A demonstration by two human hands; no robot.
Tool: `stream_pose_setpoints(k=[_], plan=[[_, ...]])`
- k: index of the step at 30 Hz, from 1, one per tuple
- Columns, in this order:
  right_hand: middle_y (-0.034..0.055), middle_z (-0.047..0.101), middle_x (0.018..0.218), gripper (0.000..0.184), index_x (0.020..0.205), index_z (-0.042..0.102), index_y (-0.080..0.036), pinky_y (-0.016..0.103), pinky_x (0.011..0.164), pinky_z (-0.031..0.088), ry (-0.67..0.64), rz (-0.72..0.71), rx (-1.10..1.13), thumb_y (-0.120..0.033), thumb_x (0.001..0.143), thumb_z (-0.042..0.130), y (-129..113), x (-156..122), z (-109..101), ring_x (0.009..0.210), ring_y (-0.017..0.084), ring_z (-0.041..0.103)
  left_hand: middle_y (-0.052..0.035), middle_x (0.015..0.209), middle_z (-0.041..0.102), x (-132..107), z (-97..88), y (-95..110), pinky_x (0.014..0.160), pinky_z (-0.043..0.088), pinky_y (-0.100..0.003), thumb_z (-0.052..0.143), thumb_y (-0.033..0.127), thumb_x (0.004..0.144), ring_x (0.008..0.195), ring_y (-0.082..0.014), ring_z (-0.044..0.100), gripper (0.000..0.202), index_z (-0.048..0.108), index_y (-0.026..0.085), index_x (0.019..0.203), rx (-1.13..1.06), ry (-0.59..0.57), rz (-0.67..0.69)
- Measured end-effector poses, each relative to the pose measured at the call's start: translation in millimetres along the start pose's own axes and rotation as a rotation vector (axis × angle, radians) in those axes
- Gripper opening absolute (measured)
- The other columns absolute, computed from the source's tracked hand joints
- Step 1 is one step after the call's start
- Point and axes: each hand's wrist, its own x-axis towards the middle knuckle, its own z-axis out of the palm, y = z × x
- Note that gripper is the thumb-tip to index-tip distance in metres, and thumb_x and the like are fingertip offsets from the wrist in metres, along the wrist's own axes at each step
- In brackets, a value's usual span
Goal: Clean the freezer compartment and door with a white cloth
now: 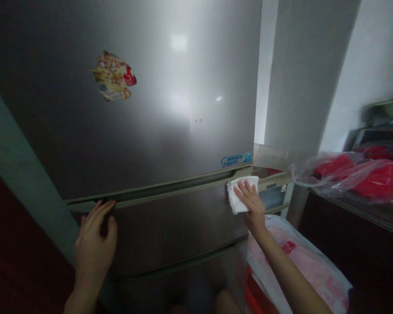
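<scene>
A silver-grey fridge (157,109) fills the middle of the head view, its large upper door above a lower drawer front (180,222). My right hand (251,203) lies with its fingers spread over a folded white cloth (238,198), pressing it against the drawer's upper right corner. At the left end of the gap under the upper door, my left hand (96,237) rests its fingertips on the drawer's top edge. Its fingers are stretched out and it holds nothing. Part of the cloth is hidden beneath my right hand.
A torn food-picture sticker (113,76) and a blue label (235,159) are on the upper door. To the right, a white plastic bag (304,257) with red print sits in a red container (260,292). Red items in clear plastic (373,174) lie on a dark surface.
</scene>
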Motion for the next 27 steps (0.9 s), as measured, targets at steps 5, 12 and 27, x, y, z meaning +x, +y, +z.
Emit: stream_pose_setpoints(k=[5, 12, 27], plan=[[-0.0009, 0.047, 0.15, 0.069, 0.142, 0.049, -0.033, 0.05, 0.119, 0.032, 0.105, 0.243, 0.07, -0.001, 0.084, 0.032, 15, 5, -8, 0.14, 0.018, 0.041, -0.0178, 0.129, 0.066, 1, 2.0, 5, 0.112, 0.037, -0.06, 0.043, 0.032, 0.094, 0.132, -0.0362, 0.053, 0.033, 0.064, 0.016, 0.113, 0.002, 0.032, 0.001], [0.0013, 0.045, 0.151, 0.065, 0.14, 0.052, -0.029, 0.052, 0.118, 0.033, 0.198, 0.355, 0.137, -0.003, 0.084, 0.034, 3, -36, 18, 0.141, 0.02, 0.041, -0.0166, 0.133, 0.064, -1, 0.9, 0, 0.113, 0.037, -0.059, 0.043, 0.035, 0.094, 0.133, -0.0366, 0.052, 0.034, 0.063, 0.018, 0.115, 0.023, 0.006, -0.01], [0.0064, 0.038, 0.155, 0.071, 0.157, 0.02, -0.02, 0.051, 0.116, 0.03, 0.067, 0.562, 0.026, -0.007, 0.087, 0.025, -63, -198, 64, 0.147, 0.021, 0.026, -0.0104, 0.131, 0.064, 0, 1.4, 3, 0.113, 0.04, -0.055, 0.044, 0.034, 0.091, 0.134, -0.0341, 0.051, 0.029, 0.06, 0.024, 0.114, 0.011, -0.01, -0.006]])
